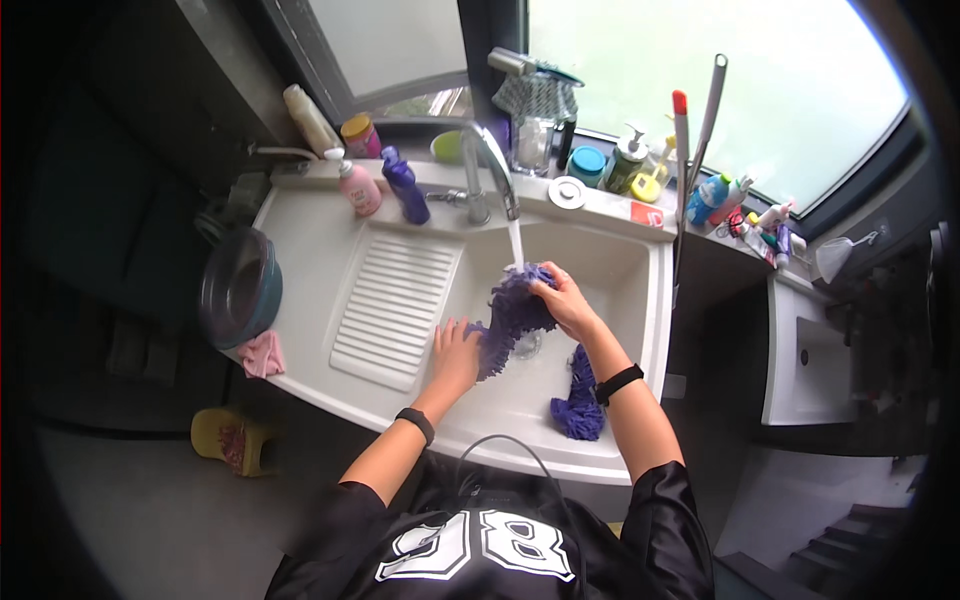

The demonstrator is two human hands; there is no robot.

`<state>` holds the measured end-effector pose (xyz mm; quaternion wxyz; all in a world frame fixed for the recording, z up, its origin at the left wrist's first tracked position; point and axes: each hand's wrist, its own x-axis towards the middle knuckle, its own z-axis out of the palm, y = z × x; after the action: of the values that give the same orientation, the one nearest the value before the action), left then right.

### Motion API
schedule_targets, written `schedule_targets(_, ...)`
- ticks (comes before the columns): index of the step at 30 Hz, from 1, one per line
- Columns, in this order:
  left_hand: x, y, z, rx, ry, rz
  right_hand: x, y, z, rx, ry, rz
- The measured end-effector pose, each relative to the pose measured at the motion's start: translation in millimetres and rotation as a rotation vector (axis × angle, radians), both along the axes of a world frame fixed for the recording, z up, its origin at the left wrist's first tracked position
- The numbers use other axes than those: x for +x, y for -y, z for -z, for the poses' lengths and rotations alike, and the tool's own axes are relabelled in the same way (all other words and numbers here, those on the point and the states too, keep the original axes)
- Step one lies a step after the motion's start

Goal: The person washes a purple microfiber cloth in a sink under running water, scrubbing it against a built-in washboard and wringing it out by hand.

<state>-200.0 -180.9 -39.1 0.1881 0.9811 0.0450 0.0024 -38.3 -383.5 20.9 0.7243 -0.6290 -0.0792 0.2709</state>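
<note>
Water runs from the curved metal faucet [495, 161] onto a purple shaggy microfiber cloth [514, 311] above the basin of the white sink [622, 300]. My right hand [564, 298] grips the cloth's upper right end, beside the stream. At the cloth's lower left end is my left hand [456, 351], with its fingers spread along the basin's left side; how firmly it holds the cloth is hard to tell. A second purple shaggy piece [581, 401] lies on the basin floor, near my right wrist. The metal drain shows partly below the held cloth.
Left of the basin is a ribbed washboard [397, 307]. A pink pump bottle [358, 187] and a purple bottle [405, 186] stand behind it. Nested plastic basins [244, 289] and a pink cloth [262, 355] are at the left edge. Several bottles and jars line the windowsill.
</note>
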Motion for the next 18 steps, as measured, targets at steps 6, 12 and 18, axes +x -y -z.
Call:
schedule_targets(6,86.4,24.1,-15.4,-1.120,0.211,-0.265,19.9,-15.2,-64.0,0.062,0.008,-0.094)
schedule_targets(12,140.3,20.9,-58.1,-1.573,0.219,-0.361,33.5,-22.1,-81.9,0.282,-0.154,-0.083)
schedule_targets(18,174.7,36.3,-100.3,-1.713,0.131,-0.415,40.3,8.7,-65.3,0.253,-0.102,0.018)
